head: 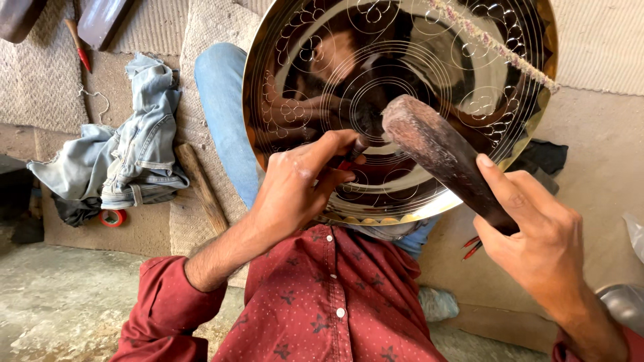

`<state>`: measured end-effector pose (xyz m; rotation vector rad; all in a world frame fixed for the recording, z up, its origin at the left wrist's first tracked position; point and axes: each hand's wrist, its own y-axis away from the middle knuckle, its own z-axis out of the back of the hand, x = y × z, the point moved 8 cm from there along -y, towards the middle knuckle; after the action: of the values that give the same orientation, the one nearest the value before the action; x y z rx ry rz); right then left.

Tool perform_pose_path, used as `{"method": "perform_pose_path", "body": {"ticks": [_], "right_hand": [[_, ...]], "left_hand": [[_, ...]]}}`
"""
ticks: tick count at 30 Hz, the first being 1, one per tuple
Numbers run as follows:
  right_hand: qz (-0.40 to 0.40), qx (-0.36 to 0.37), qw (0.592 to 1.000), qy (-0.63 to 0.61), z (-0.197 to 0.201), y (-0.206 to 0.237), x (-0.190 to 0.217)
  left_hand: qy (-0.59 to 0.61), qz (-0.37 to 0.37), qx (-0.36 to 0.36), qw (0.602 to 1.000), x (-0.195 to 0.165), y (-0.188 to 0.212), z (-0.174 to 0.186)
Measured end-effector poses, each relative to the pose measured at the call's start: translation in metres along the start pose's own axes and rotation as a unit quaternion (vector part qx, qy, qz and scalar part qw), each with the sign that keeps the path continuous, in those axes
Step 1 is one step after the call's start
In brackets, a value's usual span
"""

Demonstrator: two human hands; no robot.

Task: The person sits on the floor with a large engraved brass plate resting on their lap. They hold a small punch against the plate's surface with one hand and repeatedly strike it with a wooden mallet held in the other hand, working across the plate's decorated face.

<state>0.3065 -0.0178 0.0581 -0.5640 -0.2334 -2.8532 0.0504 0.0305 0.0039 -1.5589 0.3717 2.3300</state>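
Woven matting and bare floor behind a propped brass tray.
Left hand (295, 184) pinches a small chisel (355, 151) against the engraved brass tray (402, 87); right hand (537, 241) grips a wooden mallet (436, 151) just beside it; tray rim rests on lap; crumpled jeans (124, 157) lie well apart, left.

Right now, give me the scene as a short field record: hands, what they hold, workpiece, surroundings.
left hand: pinches a small punch, tip against the plate
right hand: grips a dark wooden mallet, head close to the punch
workpiece: large shiny metal plate with engraved circles and flowers, propped on the person's lap
clothing: red patterned shirt, blue jeans
floor left: crumpled denim garment, wooden stick, red tape roll
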Motion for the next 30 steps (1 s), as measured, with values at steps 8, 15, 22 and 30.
{"method": "perform_pose_path", "body": {"ticks": [8, 15, 22, 30], "right_hand": [[-0.018, -0.071, 0.994, -0.086, -0.002, 0.022, 0.0], [-0.147, -0.108, 0.943, -0.279, -0.014, 0.043, -0.01], [-0.171, -0.043, 0.964, -0.198, -0.05, 0.066, -0.009], [-0.245, -0.095, 0.917, -0.299, -0.076, 0.107, -0.012]], "left_hand": [[-0.001, -0.015, 0.045, 0.999, 0.002, -0.005, -0.006], [-0.023, -0.067, 0.106, 0.992, -0.003, -0.014, -0.014], [0.007, -0.051, 0.208, 0.977, 0.003, -0.022, -0.03], [-0.003, -0.127, 0.295, 0.947, -0.003, -0.028, -0.049]]}}
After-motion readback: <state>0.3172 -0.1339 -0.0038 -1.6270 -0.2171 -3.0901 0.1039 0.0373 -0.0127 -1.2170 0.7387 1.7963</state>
